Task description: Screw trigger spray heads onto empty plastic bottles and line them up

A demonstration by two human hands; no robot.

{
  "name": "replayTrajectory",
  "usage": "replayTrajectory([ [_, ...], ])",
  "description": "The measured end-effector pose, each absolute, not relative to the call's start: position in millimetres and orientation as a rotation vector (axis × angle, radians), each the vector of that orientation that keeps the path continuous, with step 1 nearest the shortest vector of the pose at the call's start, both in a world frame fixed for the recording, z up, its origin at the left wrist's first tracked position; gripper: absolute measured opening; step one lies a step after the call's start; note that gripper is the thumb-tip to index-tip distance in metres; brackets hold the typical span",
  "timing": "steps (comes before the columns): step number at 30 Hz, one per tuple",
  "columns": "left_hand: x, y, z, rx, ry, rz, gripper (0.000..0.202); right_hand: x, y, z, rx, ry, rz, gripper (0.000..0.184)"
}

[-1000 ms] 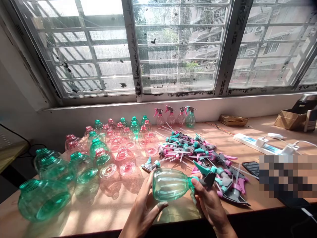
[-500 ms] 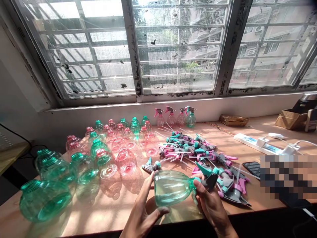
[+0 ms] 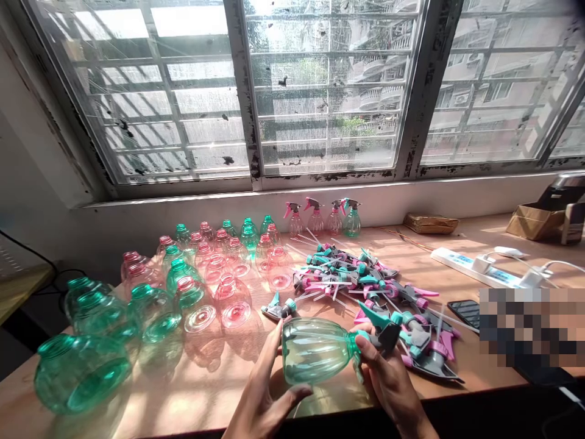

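Left fingers (image 3: 291, 400) cradle a sideways green bottle (image 3: 315, 352) while right fingers (image 3: 368, 352) grip the sprayer (image 3: 387, 334) at its neck.

left hand (image 3: 267, 390): bare | right hand (image 3: 388, 378): bare | wrists (image 3: 249, 421): bare | fingers (image 3: 269, 350): slender, finer detail apparently blurred

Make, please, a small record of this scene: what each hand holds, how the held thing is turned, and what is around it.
Left hand: cupped around the base end of a green spray bottle
Right hand: gripping the neck end, beside the grey-and-teal trigger head
Bottle pose: on its side, neck toward the right hand
Left area: green and pink open bottles
Beyond and right: pile of loose trigger sprayers
Near wall: four bottles with sprayers, upright
Far right: white power strip
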State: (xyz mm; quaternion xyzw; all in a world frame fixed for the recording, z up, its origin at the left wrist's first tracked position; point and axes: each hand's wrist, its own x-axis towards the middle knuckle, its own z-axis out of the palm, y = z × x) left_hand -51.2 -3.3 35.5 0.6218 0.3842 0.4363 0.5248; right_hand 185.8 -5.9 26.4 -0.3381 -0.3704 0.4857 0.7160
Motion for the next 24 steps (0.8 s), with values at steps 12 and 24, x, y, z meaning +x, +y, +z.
replayTrajectory([
  [12, -49.0, -4.5, 31.9, 1.508, 0.984, 1.146, 0.103, 183.8, -9.7, 34.0, -0.828, -0.848, 1.073, 0.036],
  [24, -45.9, -7.2, 39.4, 1.373, 0.896, 1.061, 0.097, 185.8, -7.3, 28.1, -0.813, -0.890, 1.051, 0.034],
])
